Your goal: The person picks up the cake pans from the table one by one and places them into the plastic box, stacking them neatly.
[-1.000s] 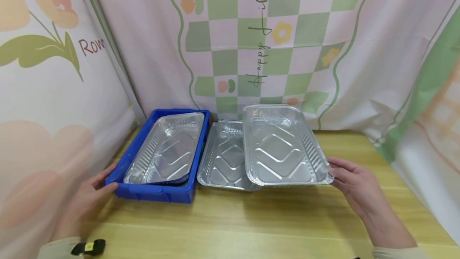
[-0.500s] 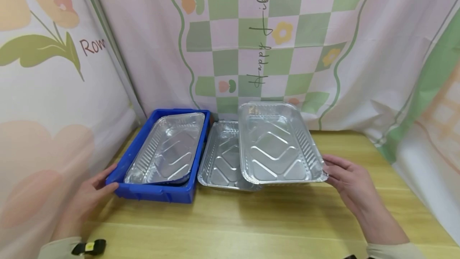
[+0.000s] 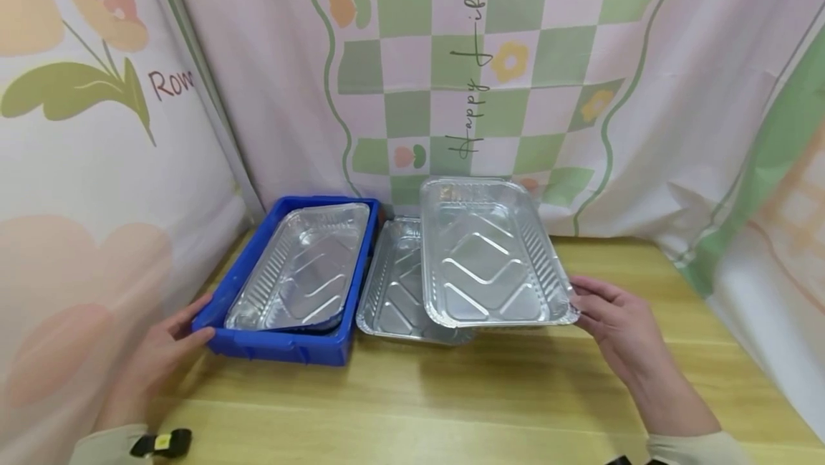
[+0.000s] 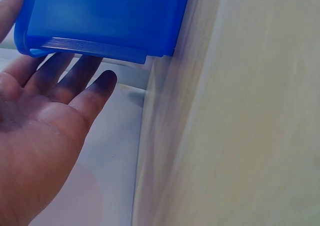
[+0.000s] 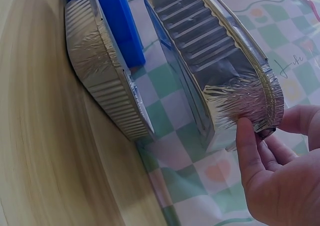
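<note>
In right hand (image 3: pixel 621 330), foil tray (image 3: pixel 486 264) facing up, long axis forward

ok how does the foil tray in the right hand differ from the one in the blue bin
The held tray is off the table; the binned tray sits inside the blue bin. The right hand grips the held tray by a corner; no hand touches the binned tray. Both are rectangular silver foil with ridged bases.

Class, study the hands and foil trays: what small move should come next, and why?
Probably the right hand should ease its raised foil tray left toward the blue bin, since the left hand holds that bin's near corner and a similar tray already lies inside.
</note>
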The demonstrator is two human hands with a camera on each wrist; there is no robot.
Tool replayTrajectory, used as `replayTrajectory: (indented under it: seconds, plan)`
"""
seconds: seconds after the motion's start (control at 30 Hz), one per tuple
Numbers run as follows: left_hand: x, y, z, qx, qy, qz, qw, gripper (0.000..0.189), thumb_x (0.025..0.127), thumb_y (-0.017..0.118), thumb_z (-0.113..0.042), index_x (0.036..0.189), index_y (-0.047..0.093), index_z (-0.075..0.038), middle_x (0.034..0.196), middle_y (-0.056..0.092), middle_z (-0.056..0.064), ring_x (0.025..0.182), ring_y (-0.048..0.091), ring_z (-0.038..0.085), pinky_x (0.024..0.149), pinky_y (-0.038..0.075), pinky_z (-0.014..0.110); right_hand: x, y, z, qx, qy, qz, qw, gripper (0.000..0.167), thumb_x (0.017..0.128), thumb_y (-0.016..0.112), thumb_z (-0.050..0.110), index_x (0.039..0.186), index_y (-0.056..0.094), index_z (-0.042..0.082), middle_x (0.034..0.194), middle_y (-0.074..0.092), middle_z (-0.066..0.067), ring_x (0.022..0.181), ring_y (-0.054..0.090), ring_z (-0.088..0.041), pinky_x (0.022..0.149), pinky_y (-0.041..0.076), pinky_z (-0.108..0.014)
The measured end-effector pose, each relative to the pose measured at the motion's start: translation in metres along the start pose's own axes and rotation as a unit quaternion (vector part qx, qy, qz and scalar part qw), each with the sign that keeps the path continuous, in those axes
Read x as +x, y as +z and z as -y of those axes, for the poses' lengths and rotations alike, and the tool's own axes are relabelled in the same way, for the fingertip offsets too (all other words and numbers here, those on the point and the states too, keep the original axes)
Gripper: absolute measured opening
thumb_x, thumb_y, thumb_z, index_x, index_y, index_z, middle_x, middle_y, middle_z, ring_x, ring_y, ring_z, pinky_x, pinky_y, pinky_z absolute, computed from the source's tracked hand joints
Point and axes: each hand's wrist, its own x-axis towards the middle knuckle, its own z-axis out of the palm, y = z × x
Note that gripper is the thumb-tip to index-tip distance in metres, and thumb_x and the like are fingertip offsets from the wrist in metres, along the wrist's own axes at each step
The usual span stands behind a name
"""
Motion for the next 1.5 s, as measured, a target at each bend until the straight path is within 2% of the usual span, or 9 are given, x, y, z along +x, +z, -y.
replayTrajectory:
  seconds: [0.07, 0.2, 0.3, 0.53, 0.63, 0.9, 1.27, 1.5]
  plan:
    - [0.0, 0.0, 0.0, -0.004, 0.0, 0.001, 1.0, 0.059, 0.094, 0.067, -0.008, 0.146, 0.041, -0.001, 0.131, 0.055, 0.01, 0.102, 0.054, -0.007, 0.081, 0.044, 0.009, 0.0, 0.002, 0.0, -0.004, -0.001, 0.001, 1.0, 0.028, 0.093, 0.054, -0.014, 0.113, 0.069, -0.001, 0.106, 0.07, -0.012, 0.092, 0.068, -0.02, 0.08, 0.056, -0.031]
    - [0.0, 0.001, 0.0, -0.015, -0.007, 0.007, 0.9998, 0.06, 0.095, 0.065, -0.008, 0.147, 0.038, 0.0, 0.132, 0.049, 0.033, 0.102, 0.054, -0.007, 0.081, 0.045, 0.009, 0.001, 0.006, -0.001, -0.011, 0.0, 0.002, 0.9999, 0.028, 0.093, 0.054, -0.013, 0.113, 0.068, 0.0, 0.106, 0.07, -0.011, 0.092, 0.068, -0.019, 0.08, 0.056, -0.03]
    - [0.0, 0.001, -0.001, -0.019, -0.009, 0.006, 0.9998, 0.06, 0.095, 0.065, -0.008, 0.147, 0.037, 0.001, 0.133, 0.047, 0.037, 0.101, 0.054, -0.008, 0.081, 0.044, 0.009, 0.002, 0.009, -0.002, -0.009, 0.001, 0.003, 1.0, 0.028, 0.093, 0.055, -0.013, 0.113, 0.068, 0.0, 0.106, 0.07, -0.011, 0.092, 0.068, -0.019, 0.081, 0.056, -0.03]
    - [0.0, 0.003, -0.001, -0.051, 0.003, 0.004, 0.9987, 0.059, 0.094, 0.064, -0.003, 0.146, 0.037, 0.004, 0.134, 0.044, 0.036, 0.104, 0.056, -0.004, 0.083, 0.047, 0.012, 0.005, 0.017, -0.003, -0.009, -0.005, 0.007, 0.9999, 0.026, 0.093, 0.056, -0.013, 0.114, 0.067, -0.002, 0.104, 0.07, -0.012, 0.09, 0.068, -0.019, 0.079, 0.056, -0.03]
    - [0.0, 0.003, 0.0, -0.051, 0.003, 0.004, 0.9987, 0.059, 0.094, 0.065, -0.003, 0.147, 0.038, 0.003, 0.134, 0.045, 0.036, 0.103, 0.057, -0.003, 0.082, 0.047, 0.012, 0.006, 0.019, -0.005, -0.012, -0.007, 0.008, 0.9999, 0.025, 0.093, 0.056, -0.012, 0.113, 0.067, -0.003, 0.103, 0.07, -0.012, 0.089, 0.068, -0.019, 0.078, 0.057, -0.03]
    - [0.0, 0.002, -0.002, -0.017, -0.012, 0.002, 0.9998, 0.06, 0.095, 0.066, -0.01, 0.147, 0.039, 0.001, 0.134, 0.047, 0.034, 0.101, 0.053, -0.009, 0.08, 0.045, 0.01, 0.007, 0.026, -0.008, -0.017, -0.007, 0.005, 0.9998, 0.025, 0.092, 0.057, -0.012, 0.112, 0.067, -0.002, 0.101, 0.071, -0.011, 0.087, 0.069, -0.018, 0.075, 0.057, -0.029]
    - [0.001, 0.0, -0.003, -0.009, -0.036, 0.009, 0.9993, 0.062, 0.095, 0.066, -0.015, 0.149, 0.036, -0.002, 0.138, 0.045, 0.033, 0.102, 0.048, -0.013, 0.081, 0.043, 0.008, 0.009, 0.033, -0.014, -0.022, 0.003, -0.005, 0.9998, 0.023, 0.092, 0.058, -0.011, 0.111, 0.066, -0.001, 0.1, 0.071, -0.01, 0.086, 0.069, -0.018, 0.075, 0.057, -0.029]
    - [0.001, 0.001, -0.004, -0.015, -0.035, 0.006, 0.9993, 0.062, 0.095, 0.066, -0.013, 0.149, 0.037, -0.002, 0.139, 0.045, 0.033, 0.103, 0.049, -0.012, 0.081, 0.042, 0.008, 0.009, 0.04, -0.016, -0.018, 0.004, -0.008, 0.9998, 0.023, 0.092, 0.058, -0.011, 0.111, 0.065, -0.001, 0.101, 0.07, -0.01, 0.086, 0.068, -0.018, 0.075, 0.057, -0.028]
